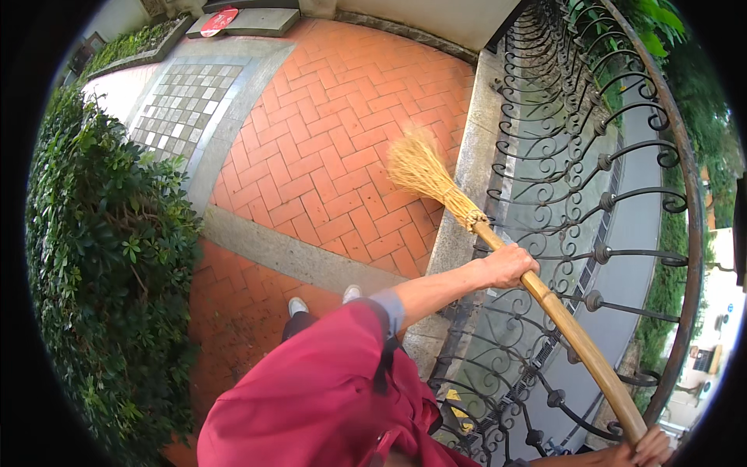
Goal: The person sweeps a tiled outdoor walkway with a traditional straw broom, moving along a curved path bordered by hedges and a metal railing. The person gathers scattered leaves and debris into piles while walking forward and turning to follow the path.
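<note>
A straw broom with a thick bamboo handle slants across the right half of the view. Its bristles spread over the red brick paving and are smeared at the tips; whether they touch the ground I cannot tell. My left hand is closed round the handle just behind the bound straw, its arm reaching across my body from a dark red sleeve with a grey cuff. At the lower right, my right hand wraps the handle's far end, partly cut off by the view's edge.
Red herringbone bricks with grey stone bands lie ahead. A curled black iron railing on a stone curb runs close along the right. Dense green shrubs line the left. A red round sign lies at the back on a low slab.
</note>
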{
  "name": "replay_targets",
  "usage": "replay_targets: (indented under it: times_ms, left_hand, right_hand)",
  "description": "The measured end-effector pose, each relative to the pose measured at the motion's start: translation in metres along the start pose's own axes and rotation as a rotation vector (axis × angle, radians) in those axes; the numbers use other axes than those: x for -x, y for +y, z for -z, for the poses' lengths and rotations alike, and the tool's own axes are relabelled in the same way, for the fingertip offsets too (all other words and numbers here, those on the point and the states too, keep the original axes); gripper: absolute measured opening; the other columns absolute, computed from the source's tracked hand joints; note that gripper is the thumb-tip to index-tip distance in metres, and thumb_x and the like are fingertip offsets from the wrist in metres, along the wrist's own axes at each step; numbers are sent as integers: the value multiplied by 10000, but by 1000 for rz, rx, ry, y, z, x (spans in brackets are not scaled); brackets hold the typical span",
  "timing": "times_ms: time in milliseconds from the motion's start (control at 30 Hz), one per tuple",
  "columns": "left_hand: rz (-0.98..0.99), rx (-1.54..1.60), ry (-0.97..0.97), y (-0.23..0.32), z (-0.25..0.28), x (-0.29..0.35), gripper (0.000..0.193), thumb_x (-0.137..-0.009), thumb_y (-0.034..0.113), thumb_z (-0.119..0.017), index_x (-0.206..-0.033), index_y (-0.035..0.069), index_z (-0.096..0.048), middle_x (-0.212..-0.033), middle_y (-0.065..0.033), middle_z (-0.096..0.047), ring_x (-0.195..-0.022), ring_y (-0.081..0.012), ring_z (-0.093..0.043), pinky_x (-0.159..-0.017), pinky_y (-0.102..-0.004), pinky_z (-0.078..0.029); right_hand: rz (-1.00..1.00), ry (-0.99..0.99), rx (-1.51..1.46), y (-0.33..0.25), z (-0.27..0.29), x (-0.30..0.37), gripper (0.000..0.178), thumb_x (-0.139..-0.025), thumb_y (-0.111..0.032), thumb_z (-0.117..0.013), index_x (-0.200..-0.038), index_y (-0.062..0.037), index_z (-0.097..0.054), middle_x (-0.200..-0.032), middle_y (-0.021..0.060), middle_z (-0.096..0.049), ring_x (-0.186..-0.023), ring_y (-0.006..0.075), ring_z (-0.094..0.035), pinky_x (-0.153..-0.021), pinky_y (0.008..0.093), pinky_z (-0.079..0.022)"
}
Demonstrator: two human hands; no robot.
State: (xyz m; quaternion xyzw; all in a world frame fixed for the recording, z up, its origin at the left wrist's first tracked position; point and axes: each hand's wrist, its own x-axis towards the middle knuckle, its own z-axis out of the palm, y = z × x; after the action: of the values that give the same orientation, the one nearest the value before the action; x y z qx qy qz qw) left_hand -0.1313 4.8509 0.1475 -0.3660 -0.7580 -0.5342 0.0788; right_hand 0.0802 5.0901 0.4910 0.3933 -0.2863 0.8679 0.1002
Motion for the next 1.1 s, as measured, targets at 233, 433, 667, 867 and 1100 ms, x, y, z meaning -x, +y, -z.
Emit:
replay_targets:
  times_ms: [233, 433, 667, 867, 1100]
  left_hand:
    - [232, 88, 220, -15, -43, 93, 127, -718, 46, -650, -840, 71, -626, -769, -150, -660, -777, -375, -644, -685, -504, -479]
    - [840, 86, -59, 57, 13, 277, 275, -767, 227, -753, -961, 105, -601, -757, -157, -657, -773, -408, -651, -663, -500, -501]
    - [1189, -49, 102, 120, 99, 384, 240, -781, 277, -755, -948, 128, -672, -754, -177, -677, -757, -385, -675, -670, -496, -520]
    - [736, -114, 178, 147, 129, 319, 123, -734, 105, -682, -840, 106, -619, -668, -125, -644, -674, -367, -664, -595, -488, -515]
    - [235, -309, 358, 81, 201, 310, 93, -719, 39, -633, -750, 113, -586, -651, -87, -624, -633, -328, -652, -568, -462, -513]
  right_hand:
    - [-95, 344, 771, 43, 46, -44, 272, -848, 21, -547, -693, -123, -375, -557, -2, -359, -422, 77, -340, -545, 170, -351]
    - [-598, 365, 330, 199, 90, -50, 203, -841, 2, -579, -954, -93, -439, -648, -2, -400, -464, 73, -356, -432, 226, -361]
    - [-755, 488, 51, 346, 129, 5, 231, -854, -46, -668, -898, -89, -446, -609, -40, -348, -459, 59, -312, -459, 237, -321]
    - [-315, 245, 159, 181, 32, -76, 244, -780, 39, -595, -872, -99, -416, -714, -22, -362, -558, 90, -362, -534, 239, -367]
    - [-124, -39, 544, 153, -117, 42, 175, -889, -267, -604, -851, -106, -547, -755, 50, -529, -660, 244, -533, -605, 364, -448]
